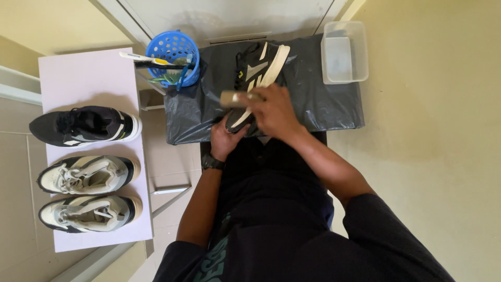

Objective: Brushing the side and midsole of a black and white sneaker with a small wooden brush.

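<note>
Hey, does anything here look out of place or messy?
Little stands out. A toothbrush lies across the blue basket's rim, sticking out sideways. On the white board, three shoes lie in a neat row, though the black one has no partner there.

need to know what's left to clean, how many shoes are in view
4. A black shoe and two pale grey shoes lie on the white board at left. A fourth, black shoe, is held by the left hand on the black sheet.

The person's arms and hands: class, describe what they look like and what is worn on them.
Both hands, left hand and right hand, are bare, without gloves. A black wristwatch circles the left wrist. Dark short sleeves cover the upper arms; the forearms are uncovered.
</note>
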